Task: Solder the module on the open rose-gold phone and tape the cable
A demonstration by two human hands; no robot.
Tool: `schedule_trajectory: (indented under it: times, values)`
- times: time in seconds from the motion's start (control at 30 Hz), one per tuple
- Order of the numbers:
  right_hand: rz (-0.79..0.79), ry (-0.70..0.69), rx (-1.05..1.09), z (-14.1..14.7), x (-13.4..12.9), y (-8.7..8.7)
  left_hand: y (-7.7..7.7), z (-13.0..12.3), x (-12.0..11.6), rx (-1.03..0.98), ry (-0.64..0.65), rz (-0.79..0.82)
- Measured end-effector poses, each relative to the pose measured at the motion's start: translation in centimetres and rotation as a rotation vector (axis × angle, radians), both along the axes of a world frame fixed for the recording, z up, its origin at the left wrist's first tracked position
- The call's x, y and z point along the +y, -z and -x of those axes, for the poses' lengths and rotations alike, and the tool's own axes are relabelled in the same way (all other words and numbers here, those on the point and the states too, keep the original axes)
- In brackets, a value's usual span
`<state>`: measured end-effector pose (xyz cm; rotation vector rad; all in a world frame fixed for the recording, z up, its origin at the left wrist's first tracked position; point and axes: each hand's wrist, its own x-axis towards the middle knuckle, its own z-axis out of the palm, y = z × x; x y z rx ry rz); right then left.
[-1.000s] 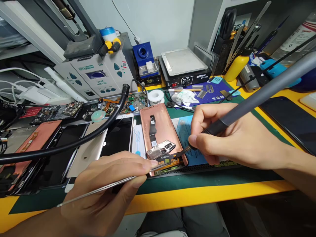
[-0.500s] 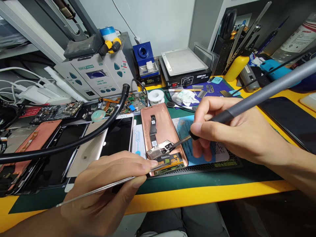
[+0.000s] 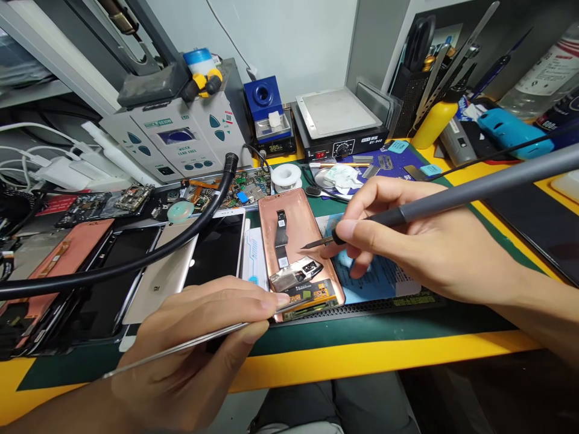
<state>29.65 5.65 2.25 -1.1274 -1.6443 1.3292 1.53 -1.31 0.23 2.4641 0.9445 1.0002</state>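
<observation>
Green mat (image 3: pixel 384 328): on yellow surface (image 3: pixel 280 371), my legs (image 3: pixel 312 407) below its front edge.
Pink phone panel (image 3: pixel 301 220): ctr, nr front edge; black flex (image 3: pixel 281 237) & silver foil pc (image 3: pixel 289 276) on it.
L hand (image 3: pixel 194 337): my fingers pinch tweezers (image 3: pixel 181 348), tips at panel's near end.
R hand (image 3: pixel 434 247): my fingers pinch grey pen tool (image 3: pixel 434 205); tip over panel, can't tell if touching.
QUICK stn (image 3: pixel 149 147): back L.
BY-940 unit (image 3: pixel 350 149): back, R of stn; pale wall (image 3: pixel 289 36) behind.
Phones (image 3: pixel 221 247): row, L.

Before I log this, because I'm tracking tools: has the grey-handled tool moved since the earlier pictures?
Yes: against the pink panel, the tip of the grey-handled tool has moved left and toward the panel's far end.
</observation>
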Motion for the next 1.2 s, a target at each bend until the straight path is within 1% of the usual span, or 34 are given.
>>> schedule_trajectory:
  times: [0.37, 0.83, 1.2]
  values:
    - [-0.054, 0.007, -0.017, 0.10, 0.16, 0.00, 0.18, 0.21, -0.20, 0.030, -0.002, 0.010]
    - [-0.064, 0.000, -0.034, -0.11, -0.01, 0.07, 0.29, 0.05, -0.26, -0.018, -0.001, 0.019]
    - [-0.053, 0.006, -0.042, -0.02, 0.12, 0.14, 0.40, -0.13, -0.26, 0.029, -0.006, 0.031]
